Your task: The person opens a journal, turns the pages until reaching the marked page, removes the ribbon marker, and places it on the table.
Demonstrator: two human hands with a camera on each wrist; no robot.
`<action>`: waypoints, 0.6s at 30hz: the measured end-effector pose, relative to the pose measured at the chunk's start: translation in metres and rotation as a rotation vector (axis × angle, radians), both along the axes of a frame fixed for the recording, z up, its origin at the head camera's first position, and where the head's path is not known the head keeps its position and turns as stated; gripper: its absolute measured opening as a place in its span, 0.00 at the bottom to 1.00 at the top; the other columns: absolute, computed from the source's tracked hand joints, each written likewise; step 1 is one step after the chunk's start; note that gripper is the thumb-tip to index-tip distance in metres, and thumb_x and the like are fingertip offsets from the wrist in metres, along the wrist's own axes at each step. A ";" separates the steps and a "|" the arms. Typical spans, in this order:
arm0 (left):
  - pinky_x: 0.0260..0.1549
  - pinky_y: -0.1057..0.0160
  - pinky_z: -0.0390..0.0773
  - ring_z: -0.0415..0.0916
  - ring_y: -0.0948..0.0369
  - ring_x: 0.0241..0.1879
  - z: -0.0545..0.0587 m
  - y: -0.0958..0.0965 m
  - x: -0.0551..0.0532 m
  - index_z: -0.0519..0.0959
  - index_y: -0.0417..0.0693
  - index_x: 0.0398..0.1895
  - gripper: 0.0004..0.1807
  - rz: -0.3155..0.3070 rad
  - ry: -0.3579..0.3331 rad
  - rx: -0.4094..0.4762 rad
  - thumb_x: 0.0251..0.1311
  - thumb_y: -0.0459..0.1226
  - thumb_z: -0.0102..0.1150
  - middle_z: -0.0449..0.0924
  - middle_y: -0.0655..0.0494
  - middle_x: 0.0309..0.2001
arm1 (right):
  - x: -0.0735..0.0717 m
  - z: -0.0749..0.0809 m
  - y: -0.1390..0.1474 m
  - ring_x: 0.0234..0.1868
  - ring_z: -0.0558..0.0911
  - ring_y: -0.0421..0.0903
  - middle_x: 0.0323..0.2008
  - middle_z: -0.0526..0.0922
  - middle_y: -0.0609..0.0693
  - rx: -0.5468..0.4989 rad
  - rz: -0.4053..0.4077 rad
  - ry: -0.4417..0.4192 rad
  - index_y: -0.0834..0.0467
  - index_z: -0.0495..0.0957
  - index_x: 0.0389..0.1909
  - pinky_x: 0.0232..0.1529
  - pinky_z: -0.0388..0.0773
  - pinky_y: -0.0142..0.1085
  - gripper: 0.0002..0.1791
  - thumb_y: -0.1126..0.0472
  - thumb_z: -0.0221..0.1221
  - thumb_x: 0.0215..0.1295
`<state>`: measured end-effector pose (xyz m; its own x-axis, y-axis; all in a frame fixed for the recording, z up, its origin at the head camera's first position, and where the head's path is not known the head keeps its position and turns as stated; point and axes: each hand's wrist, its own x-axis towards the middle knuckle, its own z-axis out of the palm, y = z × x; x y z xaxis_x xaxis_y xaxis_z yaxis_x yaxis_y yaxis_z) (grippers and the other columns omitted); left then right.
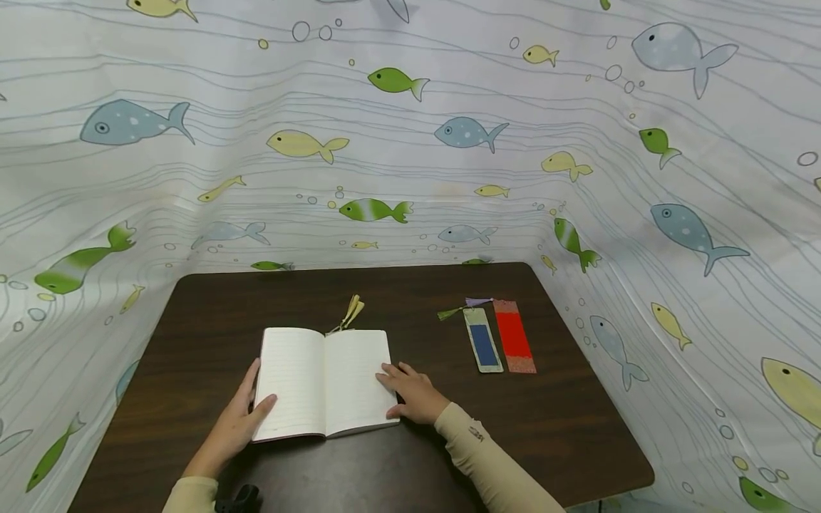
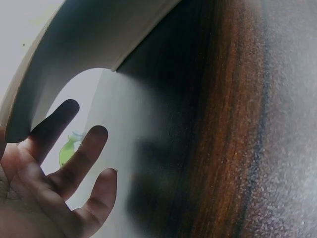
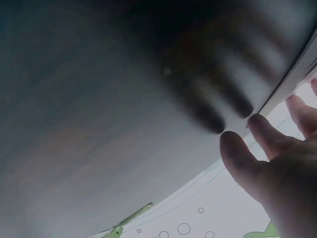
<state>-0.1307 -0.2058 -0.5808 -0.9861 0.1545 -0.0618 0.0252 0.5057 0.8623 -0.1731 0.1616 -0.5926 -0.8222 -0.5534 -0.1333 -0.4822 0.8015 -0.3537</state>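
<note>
An open notebook with lined left page and pale right page lies on the dark wooden table. My left hand holds its left edge, thumb over the page and the other fingers at the outer side. In the left wrist view, the notebook's cover stands above the table between thumb and spread fingers. On the right page's outer edge rests my right hand, fingertips on the paper and thumb near the lower corner. A yellow tassel sticks out past the notebook's top at the spine.
Right of the notebook lie a blue-and-grey bookmark with a green tassel and a red bookmark with a lilac tassel. A fish-patterned curtain surrounds the table at the back and sides.
</note>
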 end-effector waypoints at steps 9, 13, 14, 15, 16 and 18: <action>0.62 0.24 0.50 0.43 0.26 0.73 0.002 0.000 0.000 0.44 0.48 0.83 0.42 -0.028 0.031 -0.026 0.76 0.48 0.53 0.44 0.29 0.78 | 0.006 0.006 -0.005 0.74 0.65 0.54 0.76 0.64 0.47 0.094 -0.004 0.121 0.52 0.65 0.76 0.64 0.65 0.57 0.46 0.43 0.69 0.59; 0.61 0.23 0.51 0.44 0.26 0.73 0.002 -0.001 0.001 0.43 0.46 0.83 0.42 -0.037 0.029 -0.040 0.77 0.49 0.51 0.43 0.28 0.78 | 0.005 0.002 -0.007 0.71 0.69 0.50 0.73 0.69 0.47 0.131 -0.005 0.225 0.52 0.69 0.73 0.62 0.68 0.54 0.43 0.41 0.68 0.59; 0.60 0.23 0.52 0.45 0.25 0.73 0.002 -0.001 0.001 0.43 0.46 0.83 0.42 -0.038 0.030 -0.044 0.77 0.49 0.51 0.43 0.28 0.78 | 0.004 0.000 -0.008 0.70 0.70 0.49 0.72 0.70 0.46 0.141 -0.006 0.258 0.52 0.71 0.72 0.61 0.68 0.54 0.42 0.40 0.67 0.59; 0.60 0.24 0.53 0.46 0.25 0.72 0.003 -0.001 0.001 0.43 0.45 0.83 0.42 -0.039 0.031 -0.047 0.77 0.49 0.51 0.43 0.27 0.78 | 0.004 -0.001 -0.008 0.68 0.72 0.48 0.71 0.72 0.46 0.150 -0.007 0.291 0.52 0.72 0.71 0.60 0.69 0.53 0.40 0.39 0.66 0.59; 0.60 0.24 0.54 0.46 0.25 0.72 0.003 -0.001 0.001 0.43 0.45 0.83 0.42 -0.039 0.035 -0.050 0.77 0.49 0.50 0.44 0.27 0.77 | 0.004 -0.002 -0.009 0.67 0.73 0.47 0.70 0.73 0.45 0.158 -0.007 0.323 0.51 0.74 0.70 0.60 0.69 0.53 0.39 0.38 0.66 0.59; 0.60 0.24 0.54 0.47 0.25 0.72 0.003 -0.001 0.002 0.44 0.44 0.83 0.42 -0.037 0.036 -0.054 0.77 0.49 0.50 0.44 0.27 0.77 | 0.004 -0.004 -0.010 0.65 0.76 0.46 0.68 0.76 0.45 0.160 -0.009 0.381 0.51 0.77 0.66 0.58 0.70 0.52 0.37 0.37 0.66 0.59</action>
